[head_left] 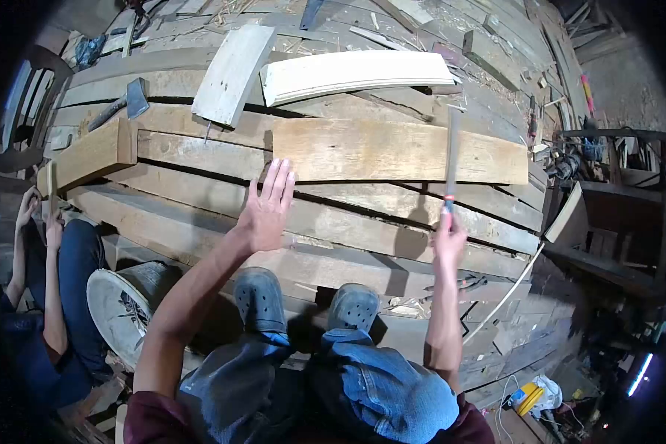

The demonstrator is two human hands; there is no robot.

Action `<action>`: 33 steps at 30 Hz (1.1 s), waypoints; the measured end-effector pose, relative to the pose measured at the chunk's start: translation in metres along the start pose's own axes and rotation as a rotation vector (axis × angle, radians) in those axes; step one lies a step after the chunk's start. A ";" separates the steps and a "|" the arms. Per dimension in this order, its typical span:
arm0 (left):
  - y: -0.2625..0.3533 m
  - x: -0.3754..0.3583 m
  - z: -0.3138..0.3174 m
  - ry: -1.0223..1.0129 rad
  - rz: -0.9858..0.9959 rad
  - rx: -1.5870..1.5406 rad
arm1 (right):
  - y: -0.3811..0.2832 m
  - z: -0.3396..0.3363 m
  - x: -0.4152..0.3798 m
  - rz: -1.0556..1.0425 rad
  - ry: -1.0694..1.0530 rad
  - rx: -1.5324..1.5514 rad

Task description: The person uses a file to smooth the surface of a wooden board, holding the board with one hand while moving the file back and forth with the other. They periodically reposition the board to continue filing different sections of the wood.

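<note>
A smooth light-brown plank (348, 152) lies crosswise on the slatted wooden platform. My left hand (266, 211) has its fingers stretched out flat, the tips right at the plank's near left edge. In my closed right hand (448, 240) is a long, narrow tool (452, 148) with a flat grey blade and a red and blue handle. The blade points away from me and overlaps the plank's right part in this view, slightly smeared by motion. Just beyond the plank lie a white grooved board (359, 74) and a shorter pale board (233, 74).
An axe (136, 98) and a thick wooden block (92, 157) lie to the left. A co-worker's hands (52, 222) hold a thin strip beside a bucket (118, 314) containing small metal pieces. Pliers-like tools (470, 283) rest near the platform's front edge. Wood shavings litter the far side.
</note>
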State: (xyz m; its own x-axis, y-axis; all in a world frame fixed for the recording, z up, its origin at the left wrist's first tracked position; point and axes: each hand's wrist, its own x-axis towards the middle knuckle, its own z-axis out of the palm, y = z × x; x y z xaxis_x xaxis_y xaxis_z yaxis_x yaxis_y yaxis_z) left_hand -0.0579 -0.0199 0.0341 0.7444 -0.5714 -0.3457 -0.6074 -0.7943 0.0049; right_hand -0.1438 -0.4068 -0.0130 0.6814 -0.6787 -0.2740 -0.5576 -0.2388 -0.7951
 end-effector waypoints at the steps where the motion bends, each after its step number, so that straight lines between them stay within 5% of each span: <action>1: 0.001 0.000 0.000 0.013 0.004 0.000 | -0.010 -0.007 0.006 0.074 0.018 0.049; 3: -0.001 0.000 0.001 0.014 0.017 0.010 | -0.027 -0.018 0.010 0.159 0.008 0.123; 13: -0.001 0.001 0.000 0.006 0.019 0.050 | -0.015 -0.011 -0.029 -0.059 0.085 0.245; 18: 0.000 0.000 0.005 0.043 0.013 0.029 | 0.014 -0.014 -0.096 -0.242 0.085 0.034; 23: -0.002 0.002 0.001 0.065 0.057 -0.046 | -0.012 -0.006 -0.155 -0.032 -0.164 0.251; 28: -0.004 0.002 0.008 0.047 0.059 -0.081 | -0.024 0.033 -0.143 -0.235 -0.293 -0.039; 33: -0.003 0.001 0.010 0.073 0.055 -0.046 | -0.071 0.052 -0.150 -0.366 -0.471 -0.003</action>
State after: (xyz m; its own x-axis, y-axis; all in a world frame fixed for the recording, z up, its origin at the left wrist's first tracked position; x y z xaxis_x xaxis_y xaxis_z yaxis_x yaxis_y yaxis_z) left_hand -0.0581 -0.0165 0.0242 0.7294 -0.6265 -0.2748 -0.6357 -0.7691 0.0659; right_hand -0.1815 -0.2521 0.0565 0.9660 -0.1708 -0.1939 -0.2479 -0.4009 -0.8819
